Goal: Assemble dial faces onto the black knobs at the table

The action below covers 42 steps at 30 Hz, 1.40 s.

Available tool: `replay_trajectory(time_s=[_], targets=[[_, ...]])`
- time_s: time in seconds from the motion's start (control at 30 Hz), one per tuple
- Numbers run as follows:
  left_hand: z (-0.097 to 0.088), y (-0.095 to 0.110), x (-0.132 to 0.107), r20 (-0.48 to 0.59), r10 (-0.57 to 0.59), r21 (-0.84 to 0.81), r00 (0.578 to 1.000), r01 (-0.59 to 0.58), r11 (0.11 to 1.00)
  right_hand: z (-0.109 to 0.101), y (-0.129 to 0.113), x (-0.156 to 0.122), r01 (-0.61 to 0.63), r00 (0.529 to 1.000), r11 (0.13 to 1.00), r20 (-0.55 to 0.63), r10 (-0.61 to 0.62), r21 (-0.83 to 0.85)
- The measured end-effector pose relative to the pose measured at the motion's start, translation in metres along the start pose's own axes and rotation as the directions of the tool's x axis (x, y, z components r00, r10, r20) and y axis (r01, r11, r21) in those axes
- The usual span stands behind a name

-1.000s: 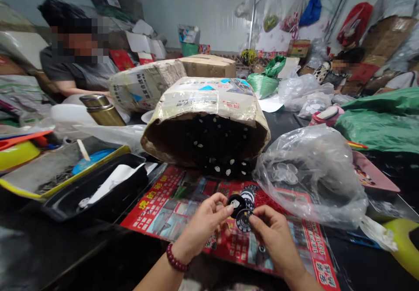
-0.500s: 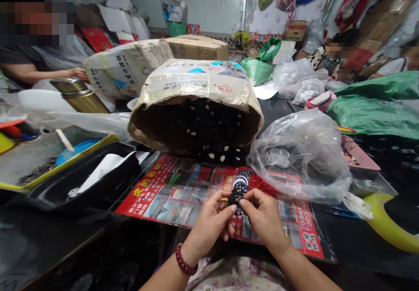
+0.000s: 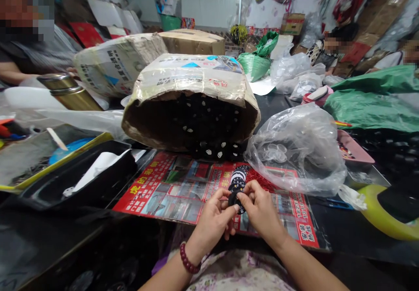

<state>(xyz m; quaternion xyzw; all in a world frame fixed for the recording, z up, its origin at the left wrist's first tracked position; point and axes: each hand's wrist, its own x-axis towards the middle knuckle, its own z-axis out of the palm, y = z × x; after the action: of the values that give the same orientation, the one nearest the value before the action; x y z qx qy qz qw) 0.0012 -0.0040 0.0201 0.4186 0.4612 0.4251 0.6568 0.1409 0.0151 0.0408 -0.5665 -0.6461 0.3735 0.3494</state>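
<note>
My left hand and my right hand meet over a red printed sheet, fingers pinched together on a small black round disc. A short row of similar black-and-white discs lies on the sheet just beyond my fingers. Behind it a taped cardboard box lies on its side, its open mouth full of black discs with white spots. A dark-red bead bracelet is on my left wrist.
A clear plastic bag with transparent round pieces sits to the right. A black tray and a yellow-rimmed tray lie left. Other people sit at far left and far right. Green bags, boxes and a brass flask crowd the back.
My hands have drawn together and closer to me, bringing two separate black discs into one pinch. The camera has tilted down and shifted, so the box sits higher in view.
</note>
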Motion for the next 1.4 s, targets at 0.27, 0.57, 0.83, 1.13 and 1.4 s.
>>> replay_trajectory(time_s=[0.27,0.57,0.83,1.13,1.4], targets=[[-0.002,-0.001,0.002,-0.055,-0.010,0.038,0.998,0.013,0.999,0.005,0.011,-0.007,0.076,0.977,0.995,0.194,-0.087,0.066],[-0.021,0.008,0.006,-0.043,-0.063,-0.170,0.997,0.055,0.984,-0.031,0.036,-0.002,-0.014,0.990,0.999,0.142,0.008,0.041],[-0.027,0.003,0.009,-0.077,-0.091,-0.409,0.993,0.051,0.911,-0.001,0.042,-0.002,0.266,0.963,0.799,0.180,-0.199,-0.539],[-0.020,-0.009,0.011,-0.003,-0.107,-0.518,0.994,0.090,0.851,0.011,0.030,-0.007,0.133,0.979,0.989,0.162,-0.120,-0.071],[-0.013,-0.007,0.015,0.014,-0.202,-0.684,0.979,0.157,0.713,0.017,0.016,-0.017,-0.057,0.978,0.909,0.205,-0.031,0.413]])
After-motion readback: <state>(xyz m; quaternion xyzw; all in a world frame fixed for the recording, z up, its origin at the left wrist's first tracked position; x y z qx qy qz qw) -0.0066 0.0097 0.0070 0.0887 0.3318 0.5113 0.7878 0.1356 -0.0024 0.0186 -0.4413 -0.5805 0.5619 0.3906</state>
